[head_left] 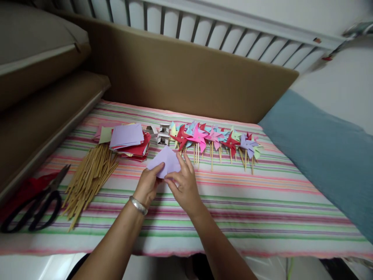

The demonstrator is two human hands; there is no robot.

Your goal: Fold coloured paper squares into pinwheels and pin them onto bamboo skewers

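Observation:
A square of light purple paper (166,158) is held up in front of me, one corner pointing away. My left hand (148,186) grips its left side, thumb on top and the fingers mostly hidden beneath. At the near right edge, my right hand (183,182) pinches the paper between thumb and forefinger, its other fingers raised. Just beyond the left hand lies a stack of coloured paper squares (126,136), purple on top and red below. Small open boxes (163,134) stand behind the held sheet. To their right, finished paper pinwheels (198,136) on sticks lie in a row.
A pile of thin wooden sticks (89,182) lies left of my hands. Black-handled scissors (43,202) rest at the far left beside red material (26,190). A striped cloth (247,210) covers the surface, with a brown board (186,74) along the back.

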